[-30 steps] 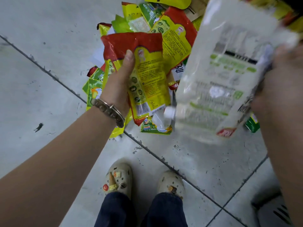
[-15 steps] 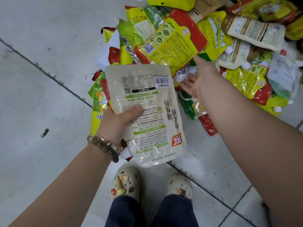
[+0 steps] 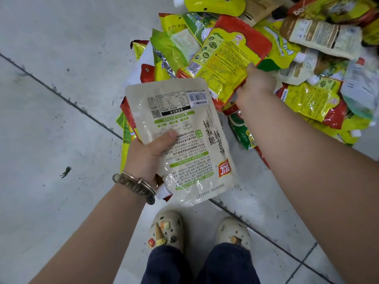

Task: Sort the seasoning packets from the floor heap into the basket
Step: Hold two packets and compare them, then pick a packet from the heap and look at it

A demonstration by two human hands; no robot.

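Observation:
A heap of seasoning packets [image 3: 307,58], mostly yellow, green and red, covers the floor at the upper right. My left hand [image 3: 147,154] grips a small stack of packets, with a white spouted pouch [image 3: 184,144] on top, its printed back facing me. My right hand [image 3: 254,85] reaches into the heap and pinches the lower edge of a yellow-and-red packet [image 3: 225,56], thumb on top. No basket is in view.
Grey floor tiles [image 3: 61,99] with dark grout lines spread to the left and below. My two feet in cream clogs [image 3: 166,230] stand just below the held pouch. A small dark scrap [image 3: 65,172] lies on the left tile.
The white pouch passed from my right hand onto the stack in my left hand. My right hand then reached into the heap and closed on the yellow-and-red packet.

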